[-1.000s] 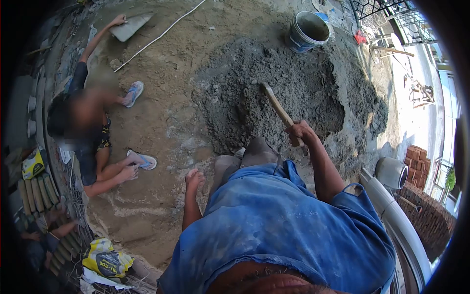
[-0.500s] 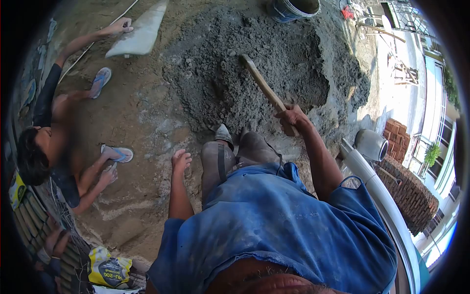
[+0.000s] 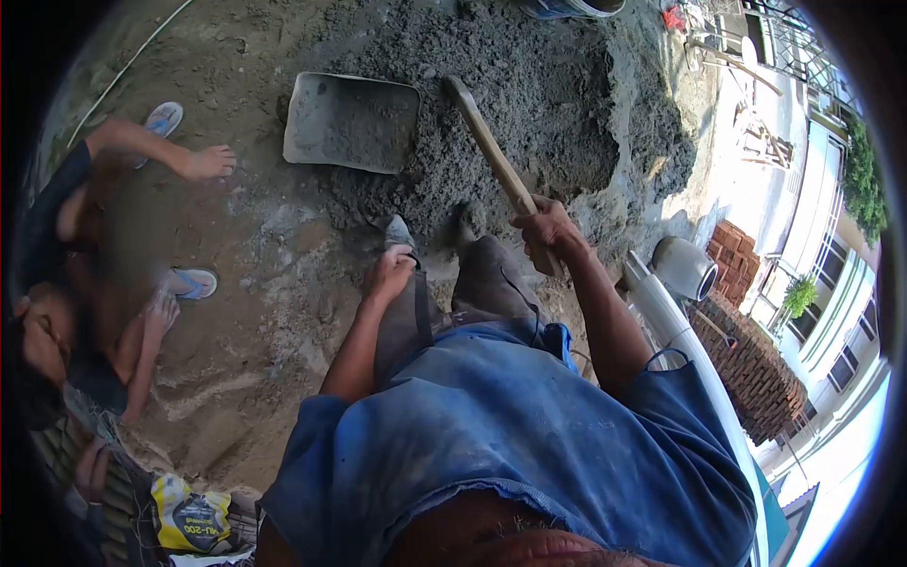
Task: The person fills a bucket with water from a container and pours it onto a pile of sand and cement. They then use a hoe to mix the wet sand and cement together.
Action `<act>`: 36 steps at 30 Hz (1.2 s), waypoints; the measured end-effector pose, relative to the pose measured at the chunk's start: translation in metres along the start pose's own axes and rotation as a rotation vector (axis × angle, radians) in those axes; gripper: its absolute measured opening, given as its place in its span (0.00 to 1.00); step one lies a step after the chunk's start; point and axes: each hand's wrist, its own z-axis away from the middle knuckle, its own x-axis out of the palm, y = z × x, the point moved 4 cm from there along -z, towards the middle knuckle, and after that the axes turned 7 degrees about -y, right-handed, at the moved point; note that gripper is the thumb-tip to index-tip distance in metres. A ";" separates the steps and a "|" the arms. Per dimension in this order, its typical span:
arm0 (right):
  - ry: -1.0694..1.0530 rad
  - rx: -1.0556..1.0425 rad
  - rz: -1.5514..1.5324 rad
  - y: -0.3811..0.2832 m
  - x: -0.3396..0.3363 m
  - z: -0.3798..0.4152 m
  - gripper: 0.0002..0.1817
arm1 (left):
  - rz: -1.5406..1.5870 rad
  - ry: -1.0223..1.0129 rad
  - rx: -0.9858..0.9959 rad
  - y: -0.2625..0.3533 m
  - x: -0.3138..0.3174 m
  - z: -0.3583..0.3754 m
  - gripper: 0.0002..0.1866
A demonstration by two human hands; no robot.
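Observation:
My right hand [image 3: 548, 231] is closed round the lower end of a long wooden tool handle [image 3: 491, 146]. The handle slants away to a heap of wet grey mortar [image 3: 529, 85], and the tool's head cannot be made out there. My left hand [image 3: 388, 274] rests at my left knee beside a dark strap, holding nothing that I can see, its fingers loosely bent. A shallow rectangular pan [image 3: 351, 123], smeared with mortar, lies at the heap's left edge. Both my boots stand at the near edge of the mortar.
On the left a co-worker squats, one hand [image 3: 210, 163] reaching toward the pan. A bucket [image 3: 572, 8] stands beyond the heap. To the right are a metal pot [image 3: 682, 267] and brick stacks [image 3: 751, 369]. A yellow and grey sack [image 3: 191, 515] lies at lower left.
The pan, earlier tilted in the co-worker's hand, now lies at the mortar's edge, and that hand has let go. My left hand has come across to my knee. My right hand keeps its grip.

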 end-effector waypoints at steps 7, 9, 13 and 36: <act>0.001 -0.053 0.258 -0.003 -0.006 -0.085 0.22 | 0.638 -0.380 -0.173 0.164 0.143 0.020 0.26; -0.030 0.026 0.430 -0.011 -0.006 -0.125 0.24 | 0.633 -0.373 -0.038 0.172 0.163 0.004 0.28; -0.120 0.088 0.332 -0.016 0.003 -0.242 0.21 | 0.520 -0.232 -0.029 0.188 0.185 -0.007 0.30; -0.203 0.091 -1.006 -0.064 -0.008 -0.252 0.03 | 0.239 -0.421 -0.313 0.321 0.039 0.078 0.26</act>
